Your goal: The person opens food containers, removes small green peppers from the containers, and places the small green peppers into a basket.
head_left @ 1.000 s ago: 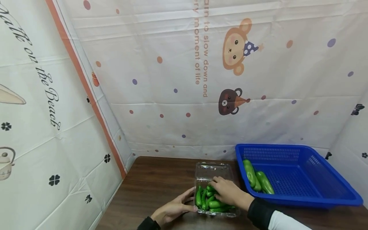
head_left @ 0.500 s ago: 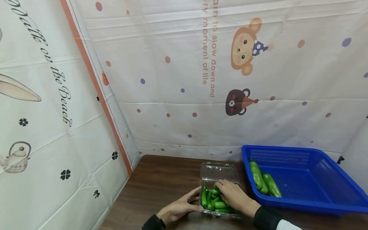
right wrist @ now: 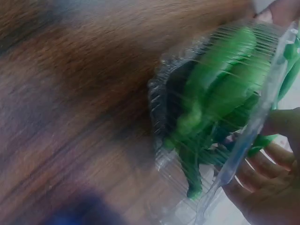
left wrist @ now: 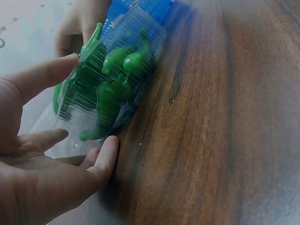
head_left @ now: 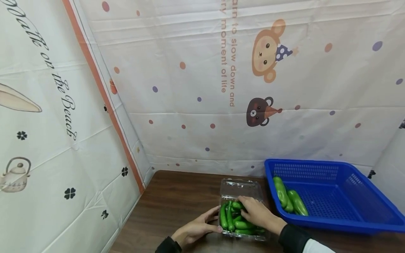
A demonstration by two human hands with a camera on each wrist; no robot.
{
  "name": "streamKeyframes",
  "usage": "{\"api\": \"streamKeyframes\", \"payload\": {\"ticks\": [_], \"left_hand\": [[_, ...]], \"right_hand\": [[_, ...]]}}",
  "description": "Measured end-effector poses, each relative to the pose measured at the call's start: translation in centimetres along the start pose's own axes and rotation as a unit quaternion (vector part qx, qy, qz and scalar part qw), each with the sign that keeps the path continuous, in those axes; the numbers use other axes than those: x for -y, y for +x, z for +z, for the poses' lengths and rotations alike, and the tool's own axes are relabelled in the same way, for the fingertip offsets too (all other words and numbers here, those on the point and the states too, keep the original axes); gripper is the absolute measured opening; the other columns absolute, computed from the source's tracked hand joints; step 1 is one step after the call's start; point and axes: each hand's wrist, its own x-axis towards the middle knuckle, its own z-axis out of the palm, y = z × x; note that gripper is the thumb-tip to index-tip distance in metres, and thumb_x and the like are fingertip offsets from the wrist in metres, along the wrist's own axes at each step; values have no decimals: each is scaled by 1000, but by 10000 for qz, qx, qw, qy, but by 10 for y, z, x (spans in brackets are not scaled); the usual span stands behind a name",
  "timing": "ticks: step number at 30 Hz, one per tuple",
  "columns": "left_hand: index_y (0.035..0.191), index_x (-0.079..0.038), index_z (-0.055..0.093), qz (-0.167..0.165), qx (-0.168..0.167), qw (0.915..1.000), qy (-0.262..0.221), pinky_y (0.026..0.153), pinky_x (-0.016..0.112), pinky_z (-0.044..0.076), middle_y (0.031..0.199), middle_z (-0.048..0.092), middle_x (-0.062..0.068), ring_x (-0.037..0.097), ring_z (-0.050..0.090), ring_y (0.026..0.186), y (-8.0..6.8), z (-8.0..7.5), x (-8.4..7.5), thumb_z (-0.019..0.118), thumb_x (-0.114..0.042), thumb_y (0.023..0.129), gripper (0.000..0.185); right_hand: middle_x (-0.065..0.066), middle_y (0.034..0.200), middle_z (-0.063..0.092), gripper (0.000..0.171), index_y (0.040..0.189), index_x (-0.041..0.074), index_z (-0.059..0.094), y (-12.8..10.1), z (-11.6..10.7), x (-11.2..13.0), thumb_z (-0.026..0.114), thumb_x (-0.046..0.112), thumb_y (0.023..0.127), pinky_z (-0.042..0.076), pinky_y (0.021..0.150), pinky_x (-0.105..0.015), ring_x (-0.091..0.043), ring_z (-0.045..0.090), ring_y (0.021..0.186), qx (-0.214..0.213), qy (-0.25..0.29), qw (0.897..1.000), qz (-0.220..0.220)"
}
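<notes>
In the head view, a clear plastic clamshell box (head_left: 242, 189) stands with its lid back, holding several green peppers (head_left: 243, 225). My left hand (head_left: 197, 225) rests against the box's left side, fingers mostly straight, its thumb at the near left corner. My right hand (head_left: 257, 212) reaches into the box from the right. Its curled fingers hold a green pepper (head_left: 236, 205) near the far side. In the right wrist view, the box wall partly covers those fingers (right wrist: 267, 164). The left wrist view shows thumb and fingertips at the box's ribbed side (left wrist: 101, 89).
A blue plastic basket (head_left: 335, 225) stands to the right of the box, with several smooth light green long vegetables (head_left: 297, 202) along its left side. The dark wooden table (head_left: 180, 189) meets printed white cloth walls (head_left: 177, 140) at the back and left.
My right hand has shifted the peppers inside the box; two long ones now lie side by side at the left. The left hand keeps its place at the box. The head view has swung slightly.
</notes>
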Motion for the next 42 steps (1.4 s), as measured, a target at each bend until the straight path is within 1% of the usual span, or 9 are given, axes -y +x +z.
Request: {"api": "streamKeyframes", "payload": {"ticks": [2,4,6,9,17,24,31,37,42], "left_hand": [[165,-14,20,11,21,10000,-14,117,49,42,164,28,22,42,33,150,-1,0,-2,69,-13,98,83],[164,-14,20,41,49,10000,-12,118,49,42,164,29,22,40,35,150,-1,0,-4,69,-13,98,82],[164,-14,21,70,53,10000,15,118,51,41,163,31,21,39,36,149,-1,1,-3,69,-13,98,82],[164,-12,22,115,32,9999,90,120,52,39,160,34,20,37,38,147,1,2,-3,70,-14,97,82],[163,-10,22,78,2,9998,165,121,53,37,157,37,19,33,40,145,3,2,0,72,-18,95,84],[163,-8,21,89,4,9999,126,121,53,37,157,38,19,32,42,144,3,2,-1,72,-17,95,85],[164,-10,21,73,28,9999,128,121,54,37,161,34,21,37,38,147,2,2,-1,70,-18,97,83],[164,-12,22,-13,-56,9999,135,120,57,36,163,29,23,42,34,149,0,2,-1,67,-15,99,80],[164,-12,23,-26,-136,9998,165,121,57,35,162,30,23,41,35,148,-1,3,-1,68,-15,98,80]], "right_hand": [[-6,98,68,27,118,3,61,1,-1,-1,67,1,92,47,60,-26,-10,62,77,54,520,9986,98],[0,89,61,25,118,5,57,1,-1,-2,66,2,94,38,59,-24,-2,50,70,98,1026,9945,205],[2,84,54,24,116,5,55,1,0,-2,66,2,95,35,60,-23,0,43,67,17,1251,9920,164],[3,85,53,25,114,5,53,-1,2,-1,68,4,94,34,61,-23,1,40,67,-131,1397,9901,64],[1,92,58,27,109,7,52,-2,6,-1,72,5,92,38,64,-23,-1,46,74,-384,1336,9902,163],[2,83,55,29,106,8,55,-2,4,4,76,2,87,37,61,-22,-3,45,71,-782,1179,9889,453],[2,85,61,31,103,9,57,-4,4,6,78,-1,83,44,61,-22,-4,54,75,-1305,1074,9825,778],[4,85,63,33,101,13,58,-3,5,7,81,0,82,47,62,-22,-4,58,75,-1824,920,9731,1066],[3,86,64,32,103,12,61,-1,3,10,82,0,82,48,63,-23,-8,60,77,-2039,893,9661,1305]]}}
